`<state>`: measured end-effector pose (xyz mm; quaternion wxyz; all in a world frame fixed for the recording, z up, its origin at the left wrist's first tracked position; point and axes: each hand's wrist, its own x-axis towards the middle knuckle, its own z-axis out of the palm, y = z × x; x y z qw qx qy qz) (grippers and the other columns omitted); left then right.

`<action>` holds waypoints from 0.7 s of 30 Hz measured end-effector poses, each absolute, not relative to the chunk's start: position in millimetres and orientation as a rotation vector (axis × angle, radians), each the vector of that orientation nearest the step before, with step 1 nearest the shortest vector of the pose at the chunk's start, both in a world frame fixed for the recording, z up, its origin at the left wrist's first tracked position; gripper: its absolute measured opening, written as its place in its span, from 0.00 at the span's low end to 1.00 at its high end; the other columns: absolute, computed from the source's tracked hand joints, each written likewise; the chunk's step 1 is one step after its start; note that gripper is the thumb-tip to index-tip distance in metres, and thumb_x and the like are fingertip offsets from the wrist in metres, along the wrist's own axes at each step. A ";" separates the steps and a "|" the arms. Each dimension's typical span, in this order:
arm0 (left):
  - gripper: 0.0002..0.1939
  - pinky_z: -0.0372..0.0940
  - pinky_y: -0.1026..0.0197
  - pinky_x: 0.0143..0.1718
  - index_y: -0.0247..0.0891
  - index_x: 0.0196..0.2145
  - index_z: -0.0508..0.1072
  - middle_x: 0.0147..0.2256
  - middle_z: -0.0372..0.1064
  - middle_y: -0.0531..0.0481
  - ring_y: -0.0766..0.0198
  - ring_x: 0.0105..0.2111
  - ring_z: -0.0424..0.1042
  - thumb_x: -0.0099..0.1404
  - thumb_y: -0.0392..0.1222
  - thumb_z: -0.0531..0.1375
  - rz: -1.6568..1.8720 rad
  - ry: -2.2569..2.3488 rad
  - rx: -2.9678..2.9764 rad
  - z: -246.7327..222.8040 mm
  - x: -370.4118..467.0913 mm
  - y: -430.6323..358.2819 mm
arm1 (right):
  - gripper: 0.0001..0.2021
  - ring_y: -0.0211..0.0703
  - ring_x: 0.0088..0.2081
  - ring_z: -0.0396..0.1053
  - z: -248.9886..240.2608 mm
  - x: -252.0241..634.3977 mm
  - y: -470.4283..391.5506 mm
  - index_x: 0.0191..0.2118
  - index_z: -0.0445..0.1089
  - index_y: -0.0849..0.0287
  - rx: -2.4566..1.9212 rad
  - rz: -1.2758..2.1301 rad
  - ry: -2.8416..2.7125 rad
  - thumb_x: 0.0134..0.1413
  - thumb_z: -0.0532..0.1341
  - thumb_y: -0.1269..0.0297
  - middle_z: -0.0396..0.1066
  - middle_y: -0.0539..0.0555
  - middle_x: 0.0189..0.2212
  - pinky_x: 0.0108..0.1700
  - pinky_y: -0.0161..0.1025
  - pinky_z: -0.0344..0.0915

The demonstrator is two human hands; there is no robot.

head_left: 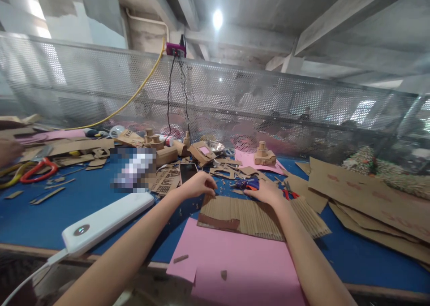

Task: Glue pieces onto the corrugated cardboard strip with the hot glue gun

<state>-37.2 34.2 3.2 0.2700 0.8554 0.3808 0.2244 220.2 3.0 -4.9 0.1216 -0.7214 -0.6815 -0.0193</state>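
Note:
A ribbed sheet of corrugated cardboard (248, 212) lies across a pink paper sheet (235, 256) in the middle. My left hand (199, 185) is at its upper left edge, fingers curled with the fingertips near the cardboard; whether they pinch anything is too small to tell. Farther right, my right hand (264, 191) reaches over the upper edge of the cardboard, its fingers at a blue and orange tool (248, 185). How firmly those fingers hold the tool is unclear. Red-handled pliers (290, 194) lie just right of my right hand.
A white power bank (107, 223) with a cable lies left on the blue table (30, 216). Behind it are red-handled scissors (38, 170) and another person's hand (9, 151). A phone (188, 171), cardboard scraps and cardboard models stand behind my hands. Large cardboard sheets (366, 198) lie right.

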 end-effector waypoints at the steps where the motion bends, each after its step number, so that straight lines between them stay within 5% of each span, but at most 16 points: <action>1: 0.13 0.59 0.67 0.27 0.31 0.28 0.75 0.26 0.71 0.48 0.66 0.25 0.67 0.45 0.44 0.63 0.605 1.026 2.312 3.2 -37.6 34.5 | 0.33 0.54 0.40 0.67 -4.2 219.4 3.0 0.42 0.67 0.64 -2.170 -0.046 -1.975 0.37 0.55 0.39 0.67 0.67 0.40 0.39 0.46 0.61; 8: 0.12 0.57 0.68 0.27 0.32 0.30 0.76 0.25 0.70 0.49 0.67 0.25 0.66 0.47 0.43 0.62 0.581 1.029 2.409 3.4 -38.3 35.9 | 0.20 0.49 0.40 0.67 -0.9 221.8 3.2 0.38 0.70 0.62 -2.151 -0.081 -2.005 0.44 0.55 0.52 0.67 0.63 0.40 0.38 0.39 0.60; 21: 0.12 0.55 0.69 0.25 0.36 0.30 0.76 0.23 0.69 0.52 0.69 0.23 0.63 0.45 0.42 0.63 0.591 1.035 2.451 3.0 -39.2 37.4 | 0.26 0.49 0.42 0.66 11.7 220.2 -0.7 0.48 0.56 0.60 -1.890 -0.256 -2.027 0.47 0.55 0.49 0.66 0.61 0.44 0.36 0.37 0.58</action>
